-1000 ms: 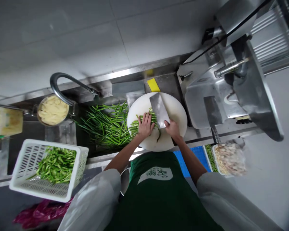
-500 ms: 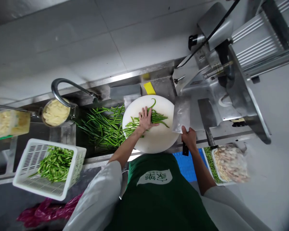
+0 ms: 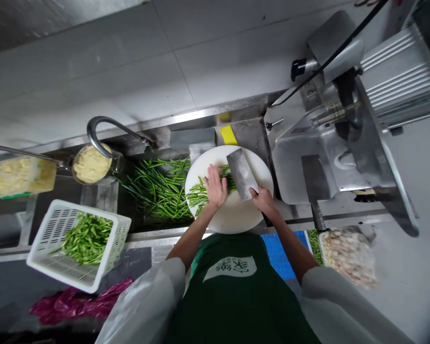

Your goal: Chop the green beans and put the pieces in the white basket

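Note:
A bunch of long, thin green chillies [image 3: 198, 193] lies across a round white cutting board [image 3: 232, 217]. My left hand [image 3: 215, 186] rests on the bunch, fingers stretched out and thumb apart. In my right hand [image 3: 263, 200] is the dark handle of a cleaver [image 3: 242, 173], gripped closed. Its broad blade is over the right part of the bunch and hides the chillies' ends. Whether the edge touches them I cannot tell. Many more whole chillies [image 3: 161, 188] fill the sink left of the board.
A white basket [image 3: 50, 253] of cut green pieces stands at left, near a pot [image 3: 92, 165] of pale slices under the faucet [image 3: 96, 129]. Behind the board lies a yellow cloth [image 3: 229, 135]. A slicing machine [image 3: 344, 124] and another cleaver [image 3: 314, 179] are to the right.
My right hand has brought the cleaver left, from beside the board to over the chillies. My left hand stays on the bunch, its fingers now closer together. The view has shifted slightly.

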`<state>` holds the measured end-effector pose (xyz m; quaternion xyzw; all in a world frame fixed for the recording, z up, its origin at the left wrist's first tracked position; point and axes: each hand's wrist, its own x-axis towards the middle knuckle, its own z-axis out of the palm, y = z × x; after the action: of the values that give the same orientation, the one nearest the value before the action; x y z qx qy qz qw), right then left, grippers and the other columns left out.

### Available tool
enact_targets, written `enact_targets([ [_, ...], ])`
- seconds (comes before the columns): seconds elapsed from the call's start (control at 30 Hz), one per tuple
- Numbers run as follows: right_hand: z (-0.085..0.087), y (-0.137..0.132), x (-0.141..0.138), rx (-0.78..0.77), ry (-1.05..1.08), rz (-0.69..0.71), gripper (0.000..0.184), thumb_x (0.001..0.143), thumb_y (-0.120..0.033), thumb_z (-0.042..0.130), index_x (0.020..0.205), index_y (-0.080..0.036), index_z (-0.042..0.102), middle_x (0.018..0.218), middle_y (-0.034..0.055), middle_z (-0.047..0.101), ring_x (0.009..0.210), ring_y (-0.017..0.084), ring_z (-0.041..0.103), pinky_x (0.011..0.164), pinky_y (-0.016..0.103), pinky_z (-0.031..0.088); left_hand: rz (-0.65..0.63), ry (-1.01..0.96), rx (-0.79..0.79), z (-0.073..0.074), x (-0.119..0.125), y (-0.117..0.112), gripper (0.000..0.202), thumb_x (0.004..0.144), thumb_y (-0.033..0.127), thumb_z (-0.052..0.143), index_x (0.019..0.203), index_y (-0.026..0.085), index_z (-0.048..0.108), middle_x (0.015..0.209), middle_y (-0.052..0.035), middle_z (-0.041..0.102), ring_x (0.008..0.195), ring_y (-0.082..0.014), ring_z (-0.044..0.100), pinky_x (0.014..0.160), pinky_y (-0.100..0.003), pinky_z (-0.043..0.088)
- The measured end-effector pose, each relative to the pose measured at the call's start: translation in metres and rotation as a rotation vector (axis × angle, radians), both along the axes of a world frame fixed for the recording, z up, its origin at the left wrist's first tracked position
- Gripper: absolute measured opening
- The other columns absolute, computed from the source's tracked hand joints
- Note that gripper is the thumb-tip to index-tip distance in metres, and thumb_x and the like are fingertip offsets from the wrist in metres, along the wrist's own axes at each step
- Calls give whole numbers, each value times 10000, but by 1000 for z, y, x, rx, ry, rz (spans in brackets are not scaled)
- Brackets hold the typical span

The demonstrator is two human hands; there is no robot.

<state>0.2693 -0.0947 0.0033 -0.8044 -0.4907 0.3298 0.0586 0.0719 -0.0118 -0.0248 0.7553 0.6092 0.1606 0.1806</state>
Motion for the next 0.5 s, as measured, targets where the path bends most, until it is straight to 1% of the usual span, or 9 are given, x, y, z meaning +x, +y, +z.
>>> enact_targets([
  [0.07, 4, 6, 2, -50, -35, 13, 440, 1036, -410, 441, 1138, -85, 721, 1072, 197, 760, 983, 267, 707, 746, 276, 443, -100, 118, -28, -7, 20, -2, 708, 1059, 472, 243, 1667, 129, 125, 1724, -131, 134, 1605, -288, 101, 1279, -587, 142],
  [0.17, 9, 7, 7, -85, -68, 38, 438, 1042, -405, 439, 1180, -92, 713, 1122, 198, 753, 1029, 270, 706, 773, 275, 443, -158, 234, -31, -17, 34, 0, 770, 1048, 538, 277, 1652, 74, 169, 1719, -157, 118, 1605, -319, 78, 1272, -605, 147],
  [0.3, 10, 4, 10, -105, -113, 70, 408, 1037, -397, 469, 1139, -91, 720, 1119, 205, 751, 1071, 283, 700, 802, 277, 436, -181, 268, -32, -21, 31, 6, 812, 1041, 577, 279, 1655, 66, 135, 1722, -156, 89, 1607, -316, 52, 1276, -604, 131],
  [0.4, 6, 2, 11, -98, -119, 98, 403, 1033, -397, 486, 1121, -80, 718, 1088, 215, 753, 1058, 296, 704, 799, 291, 438, -184, 245, -54, -20, 29, 10, 835, 1035, 596, 283, 1660, 73, 100, 1725, -142, 81, 1608, -314, 22, 1279, -608, 108],
  [0.5, 2, 1, 12, -94, -132, 99, 413, 1031, -407, 489, 1104, -72, 720, 1074, 225, 749, 1033, 302, 707, 787, 299, 440, -184, 223, -74, -18, 29, 15, 863, 1023, 620, 302, 1661, 76, 97, 1728, -142, 68, 1606, -325, -22, 1277, -620, 82],
])
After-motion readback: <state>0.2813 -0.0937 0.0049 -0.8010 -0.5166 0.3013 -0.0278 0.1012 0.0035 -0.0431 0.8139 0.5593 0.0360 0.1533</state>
